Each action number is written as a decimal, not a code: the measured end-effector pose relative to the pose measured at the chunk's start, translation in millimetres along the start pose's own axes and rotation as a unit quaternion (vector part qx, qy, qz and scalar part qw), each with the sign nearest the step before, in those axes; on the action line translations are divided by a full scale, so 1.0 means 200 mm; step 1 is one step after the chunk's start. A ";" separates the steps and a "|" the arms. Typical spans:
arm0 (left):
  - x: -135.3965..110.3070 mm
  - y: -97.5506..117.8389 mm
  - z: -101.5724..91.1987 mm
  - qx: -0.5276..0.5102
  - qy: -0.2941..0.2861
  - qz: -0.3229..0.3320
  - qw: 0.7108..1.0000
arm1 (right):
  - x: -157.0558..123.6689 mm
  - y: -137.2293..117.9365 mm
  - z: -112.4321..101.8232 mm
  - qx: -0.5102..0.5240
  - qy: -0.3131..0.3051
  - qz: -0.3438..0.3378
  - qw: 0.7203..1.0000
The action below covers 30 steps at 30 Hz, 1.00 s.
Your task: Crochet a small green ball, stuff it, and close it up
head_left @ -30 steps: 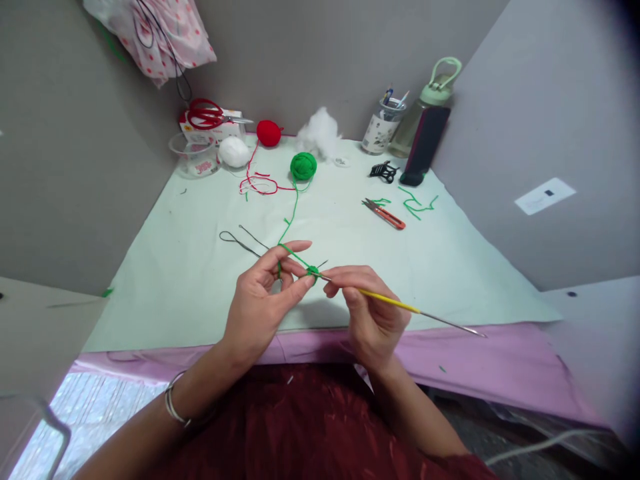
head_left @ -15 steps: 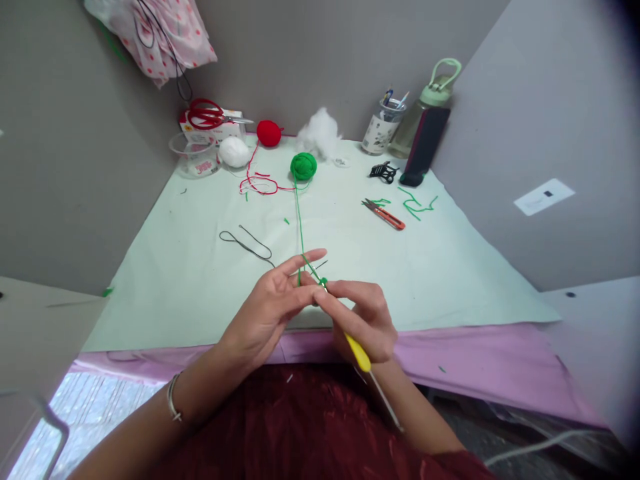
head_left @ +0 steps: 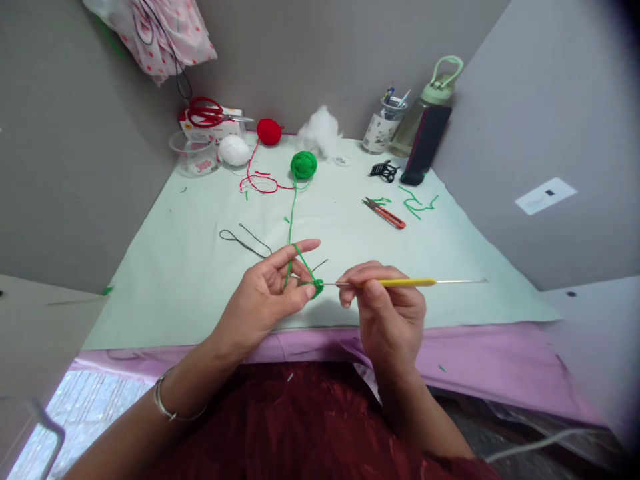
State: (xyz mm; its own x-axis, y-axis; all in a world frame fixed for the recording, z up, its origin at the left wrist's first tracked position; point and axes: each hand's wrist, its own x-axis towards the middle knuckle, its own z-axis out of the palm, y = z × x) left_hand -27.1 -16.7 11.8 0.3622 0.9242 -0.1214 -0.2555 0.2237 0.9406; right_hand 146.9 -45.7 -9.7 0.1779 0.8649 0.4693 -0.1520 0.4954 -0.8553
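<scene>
My left hand (head_left: 267, 290) pinches a small green crochet piece (head_left: 317, 288) between thumb and fingers. Green yarn runs over its raised index finger and back to a green yarn ball (head_left: 303, 165) on the table. My right hand (head_left: 390, 303) is closed around the yellow handle of a crochet hook (head_left: 407, 283), which lies nearly level. The hook's thin metal shaft reaches left to the green piece; its tip is hidden at the stitches. The other metal end points right.
Orange thread snips (head_left: 385, 213) and green yarn scraps (head_left: 417, 203) lie to the right. Farther back are a red yarn ball (head_left: 269, 132), a white yarn ball (head_left: 234, 151), white stuffing (head_left: 320, 133), red scissors (head_left: 206, 113), a black claw clip (head_left: 384, 171) and a water bottle (head_left: 425, 113). A dark cord (head_left: 245, 243) lies nearby.
My right hand has moved right, away from my left fingers, and the hook has swung from slanting down toward me to nearly level. The green piece now shows more at my left fingertips.
</scene>
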 end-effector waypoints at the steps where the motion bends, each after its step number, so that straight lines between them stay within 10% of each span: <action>1: 0.00 -0.01 0.01 0.006 -0.008 -0.009 1.000 | 0.00 0.01 0.01 -0.012 -0.009 -0.005 1.000; 15: 0.00 -0.07 0.04 -0.054 -0.001 0.016 0.998 | 0.00 0.05 0.04 -0.091 -0.003 -0.032 0.995; 21: -0.01 -0.06 0.08 -0.142 0.001 -0.048 0.989 | -0.05 0.06 0.04 -0.283 -0.023 -0.235 0.930; 24: 0.00 -0.02 0.06 -0.178 -0.014 -0.112 0.978 | -0.02 0.04 0.02 -0.190 -0.006 -0.165 0.968; 30: -0.01 -0.02 0.05 -0.138 -0.001 -0.041 0.990 | 0.03 0.03 0.02 0.029 0.013 0.014 0.999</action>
State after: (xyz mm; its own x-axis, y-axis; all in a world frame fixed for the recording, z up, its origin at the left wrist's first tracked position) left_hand -17.0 -21.9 10.7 0.3934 0.8989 -0.1927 -0.4601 0.3740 0.8053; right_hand 143.4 -37.2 -10.7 0.1982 0.8766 0.4385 -0.2130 0.4752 -0.8537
